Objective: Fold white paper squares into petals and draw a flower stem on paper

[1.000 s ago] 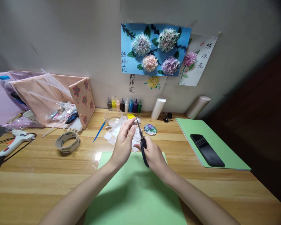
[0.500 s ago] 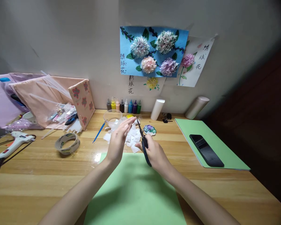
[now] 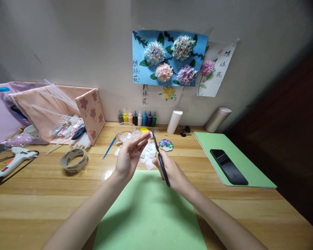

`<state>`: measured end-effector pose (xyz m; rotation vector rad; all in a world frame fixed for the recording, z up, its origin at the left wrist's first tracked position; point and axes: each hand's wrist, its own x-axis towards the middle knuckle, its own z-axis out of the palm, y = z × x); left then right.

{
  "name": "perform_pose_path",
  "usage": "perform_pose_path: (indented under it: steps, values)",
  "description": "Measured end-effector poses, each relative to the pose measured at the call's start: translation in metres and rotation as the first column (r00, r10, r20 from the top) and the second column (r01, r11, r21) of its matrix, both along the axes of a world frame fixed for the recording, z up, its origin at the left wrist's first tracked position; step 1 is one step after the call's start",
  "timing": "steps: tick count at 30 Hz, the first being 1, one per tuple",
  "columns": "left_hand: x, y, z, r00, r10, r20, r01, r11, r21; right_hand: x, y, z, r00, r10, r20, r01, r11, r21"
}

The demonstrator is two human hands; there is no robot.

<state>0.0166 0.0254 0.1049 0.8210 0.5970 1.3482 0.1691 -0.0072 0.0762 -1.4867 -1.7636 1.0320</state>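
Note:
My right hand [image 3: 169, 168] is wrapped round a pair of dark-handled scissors [image 3: 160, 156], their blades pointing up and away from me. To its left, my left hand [image 3: 130, 154] has its fingers stretched out towards the blade tips. Nothing shows in its palm, and part of the fingers' inner side is hidden. Both hands are raised over the far end of a green sheet of paper [image 3: 151, 215]. Behind them lie white paper scraps [image 3: 148, 154], partly covered by my left hand. A small flower-shaped palette [image 3: 166, 144] with purple and green paint is beyond the scissors.
On the left are a tape roll [image 3: 74, 160], a glue gun [image 3: 15, 159] and a pink fabric box [image 3: 90, 114]. A blue brush [image 3: 110, 147] lies beside a clear bowl [image 3: 125, 128]. Several paint bottles [image 3: 140, 118] line the wall. A phone [image 3: 228, 166] rests on green paper at right.
My left hand has turned so that more of its palm shows, and its fingers have opened slightly. The scissors have tilted a little in my right hand. The view has shifted slightly.

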Motion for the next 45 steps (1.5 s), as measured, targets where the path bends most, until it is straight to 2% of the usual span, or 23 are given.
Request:
perform_pose_path:
  steps: [4, 7, 10, 13, 15, 18, 23, 27, 29, 32, 34, 36, 39, 45]
  values:
    - [-0.002, -0.004, 0.006, 0.998, 0.062, -0.006, -0.061, 0.993, 0.103, 0.0, 0.005, -0.014, 0.98, 0.048, -0.192, -0.08, 0.983, -0.166]
    - [-0.009, -0.008, 0.018, 0.997, 0.072, -0.019, -0.067, 0.977, 0.201, 0.001, 0.008, -0.02, 0.972, 0.061, -0.228, -0.101, 0.981, -0.165]
    - [-0.017, -0.008, 0.026, 0.999, -0.002, -0.037, 0.01, 0.977, 0.215, 0.004, 0.007, -0.015, 0.976, 0.13, -0.177, -0.149, 0.984, -0.096]
    - [-0.025, -0.001, 0.026, 0.994, -0.093, -0.065, 0.103, 0.979, 0.175, 0.01, 0.004, -0.002, 0.975, 0.207, -0.076, -0.21, 0.977, -0.046]
    - [-0.031, 0.005, 0.025, 0.979, -0.148, -0.144, 0.171, 0.971, 0.168, 0.014, 0.003, 0.008, 0.973, 0.23, -0.008, -0.23, 0.972, -0.038]
    - [-0.038, 0.008, 0.026, 0.927, -0.2, -0.318, 0.282, 0.93, 0.237, 0.019, 0.002, 0.02, 0.963, 0.26, 0.074, -0.257, 0.965, -0.042]
    - [-0.043, 0.007, 0.033, 0.768, -0.116, -0.63, 0.382, 0.872, 0.305, 0.022, 0.002, 0.026, 0.927, 0.302, 0.221, -0.305, 0.952, -0.023]
    - [-0.047, 0.009, 0.034, 0.742, 0.049, -0.669, 0.326, 0.845, 0.423, 0.023, 0.002, 0.024, 0.896, 0.313, 0.314, -0.317, 0.948, -0.04]
    - [-0.049, 0.008, 0.036, 0.733, 0.073, -0.676, 0.337, 0.824, 0.455, 0.023, 0.001, 0.025, 0.888, 0.315, 0.335, -0.318, 0.947, -0.047]
    - [-0.05, 0.003, 0.041, 0.662, 0.078, -0.745, 0.401, 0.803, 0.44, 0.023, 0.0, 0.026, 0.88, 0.322, 0.349, -0.327, 0.944, -0.048]
    - [-0.05, 0.0, 0.043, 0.61, 0.12, -0.783, 0.403, 0.804, 0.438, 0.023, 0.0, 0.028, 0.877, 0.324, 0.353, -0.329, 0.943, -0.048]
    - [-0.05, -0.001, 0.044, 0.596, 0.144, -0.79, 0.386, 0.812, 0.438, 0.022, -0.001, 0.029, 0.878, 0.319, 0.356, -0.324, 0.945, -0.046]
    - [-0.05, 0.001, 0.044, 0.614, 0.1, -0.783, 0.393, 0.821, 0.413, 0.022, -0.001, 0.029, 0.88, 0.309, 0.362, -0.315, 0.948, -0.045]
    - [-0.052, 0.004, 0.041, 0.61, 0.108, -0.785, 0.417, 0.798, 0.434, 0.021, -0.003, 0.03, 0.868, 0.328, 0.374, -0.331, 0.942, -0.058]
